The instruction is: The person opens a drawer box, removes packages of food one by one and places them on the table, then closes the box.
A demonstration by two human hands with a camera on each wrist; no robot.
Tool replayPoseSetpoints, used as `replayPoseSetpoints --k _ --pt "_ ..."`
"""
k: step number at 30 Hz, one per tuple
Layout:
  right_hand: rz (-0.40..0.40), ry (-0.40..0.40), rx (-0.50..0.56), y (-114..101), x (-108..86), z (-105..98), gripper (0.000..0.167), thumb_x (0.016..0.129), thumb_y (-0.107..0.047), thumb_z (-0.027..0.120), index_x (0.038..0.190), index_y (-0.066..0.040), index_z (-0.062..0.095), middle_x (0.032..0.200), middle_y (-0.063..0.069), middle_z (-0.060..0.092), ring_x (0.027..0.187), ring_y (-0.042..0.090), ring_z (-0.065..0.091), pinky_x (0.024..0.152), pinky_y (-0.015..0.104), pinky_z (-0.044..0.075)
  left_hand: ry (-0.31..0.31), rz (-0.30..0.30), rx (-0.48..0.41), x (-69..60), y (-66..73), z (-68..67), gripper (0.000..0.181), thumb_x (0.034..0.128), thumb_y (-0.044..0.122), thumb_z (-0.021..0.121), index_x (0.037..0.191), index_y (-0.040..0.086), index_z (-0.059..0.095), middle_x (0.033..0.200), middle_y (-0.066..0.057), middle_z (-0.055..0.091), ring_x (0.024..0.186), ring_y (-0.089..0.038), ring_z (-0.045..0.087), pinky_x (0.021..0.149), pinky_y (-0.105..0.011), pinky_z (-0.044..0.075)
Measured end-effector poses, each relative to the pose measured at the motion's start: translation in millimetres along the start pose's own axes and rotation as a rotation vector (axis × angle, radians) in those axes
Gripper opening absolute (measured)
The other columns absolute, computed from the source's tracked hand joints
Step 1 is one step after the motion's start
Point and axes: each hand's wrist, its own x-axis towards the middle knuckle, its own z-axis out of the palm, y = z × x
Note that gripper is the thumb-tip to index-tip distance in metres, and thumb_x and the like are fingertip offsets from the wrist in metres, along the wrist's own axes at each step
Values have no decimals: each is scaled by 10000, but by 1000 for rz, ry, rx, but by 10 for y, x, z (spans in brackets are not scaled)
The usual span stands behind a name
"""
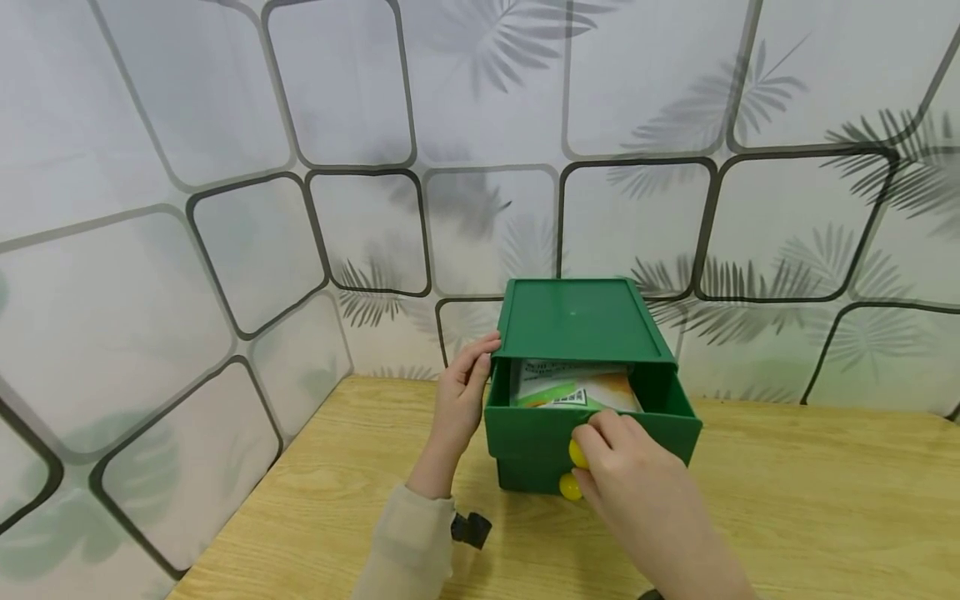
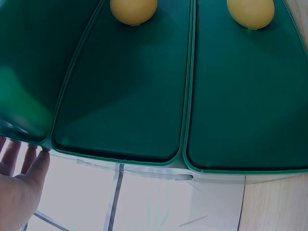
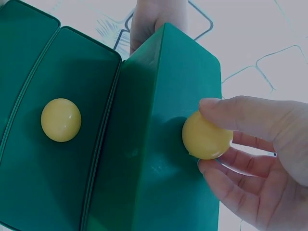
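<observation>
A green plastic drawer cabinet [image 1: 573,321] stands on the wooden table. Its top drawer [image 1: 525,432] is pulled part way out. Inside it lies a printed white, green and orange packet [image 1: 540,392]. My right hand [image 1: 637,475] pinches the yellow round knob [image 3: 204,137] on that drawer's front between thumb and fingers. Against the cabinet's left side, my left hand [image 1: 459,400] rests with fingers extended; its fingertips touch the edge in the left wrist view. Below, a second yellow knob [image 3: 61,120] sits on a closed drawer front [image 3: 53,173]. The drawer's back is hidden under the top.
A light wood table [image 1: 810,500] spreads around the cabinet. Behind and to the left hangs a pale patterned curtain or wall covering [image 1: 495,217]. A small black device [image 1: 471,529] is at my left wrist. Another knob [image 2: 251,12] shows on a lower drawer.
</observation>
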Motion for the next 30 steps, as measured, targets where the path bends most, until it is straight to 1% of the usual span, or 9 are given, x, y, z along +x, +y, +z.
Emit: replayPoseSetpoints --k 3,6,8,11,15,24,30 --pt "5 10 -1 -2 0 8 341 548 -65 819 788 -54 577 751 13 462 674 156 476 499 225 454 -1 -7 0 -1 -1 0 292 947 103 407 1155 -45 549 1254 -127 487 1166 -178 431 915 -296 391" --pt "5 19 1 -2 0 14 332 547 -52 812 780 -53 576 743 14 458 668 158 474 494 229 452 -5 -26 3 0 10 -1 290 946 90 403 1158 -47 545 1259 -128 482 1169 -181 428 917 -292 389" --pt "6 21 1 -3 -1 12 328 547 -48 809 776 -52 575 740 13 455 663 157 471 492 228 451 -4 -38 -1 0 39 1 285 943 55 394 1157 -65 538 1261 -147 475 1174 -206 422 925 -305 382" --pt "3 25 2 -4 -2 6 322 545 -45 805 770 -51 574 735 15 455 658 158 469 492 230 450 -3 -41 2 -3 149 14 273 938 4 383 1142 -107 526 1252 -197 466 1175 -261 415 928 -326 380" --pt "-1 25 -5 -8 -2 -6 323 542 -54 807 761 -55 569 727 13 454 650 154 466 487 227 446 0 -40 26 -9 282 27 265 935 -17 379 1129 -135 516 1238 -230 465 1169 -294 415 922 -331 385" --pt "2 -28 -6 -25 -11 -48 340 538 -86 821 776 -67 580 734 6 462 664 145 470 508 235 453 1 -41 40 -3 307 30 266 936 -8 382 1126 -131 522 1235 -224 470 1171 -284 415 921 -326 386" --pt "2 -37 -7 -33 -17 -68 347 536 -96 825 774 -69 574 734 5 464 665 136 470 506 237 456 -1 -44 38 -11 305 27 269 937 -5 383 1135 -126 520 1240 -217 469 1176 -280 410 925 -331 382"
